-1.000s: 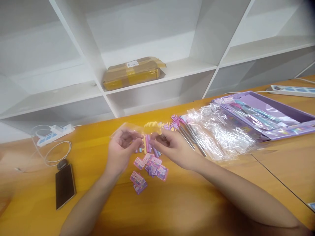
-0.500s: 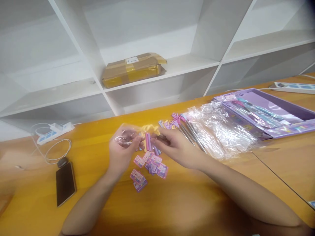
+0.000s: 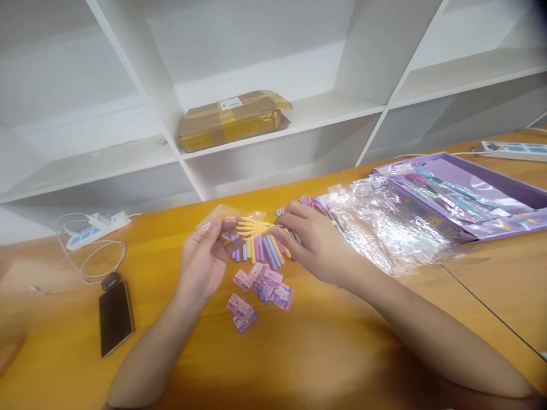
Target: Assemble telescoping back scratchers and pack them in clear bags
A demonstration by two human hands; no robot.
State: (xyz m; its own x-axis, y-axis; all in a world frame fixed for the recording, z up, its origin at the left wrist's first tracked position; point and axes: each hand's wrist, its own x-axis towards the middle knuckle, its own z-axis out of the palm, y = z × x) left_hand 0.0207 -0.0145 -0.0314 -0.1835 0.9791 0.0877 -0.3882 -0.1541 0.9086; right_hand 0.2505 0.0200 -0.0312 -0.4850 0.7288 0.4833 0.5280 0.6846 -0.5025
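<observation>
Between thumb and fingers, my left hand (image 3: 204,257) is closed on a clear plastic bag (image 3: 220,215), which spreads out behind the fingers. My right hand (image 3: 315,246) pinches a yellow hand-shaped back scratcher head (image 3: 252,228) by its narrow end, its fingers pointing left toward the bag. Below and behind it lies a row of pastel sticks (image 3: 268,248) in purple, blue, yellow and pink, partly hidden by both hands. Small printed cards (image 3: 270,278) are scattered nearer to me. Past my right hand show pink scratcher heads (image 3: 308,200) with thin metal rods.
A heap of clear plastic bags (image 3: 380,228) lies right of my hands, beside a purple box (image 3: 496,232) holding wrapped items. A phone (image 3: 116,319) and a power strip (image 3: 98,230) with cables are at left. A taped carton (image 3: 231,122) sits on the white shelf.
The yellow scratcher head now shows plainly in my right hand, apart from the bag. My left hand has turned, its palm more visible, and the row of sticks is less covered.
</observation>
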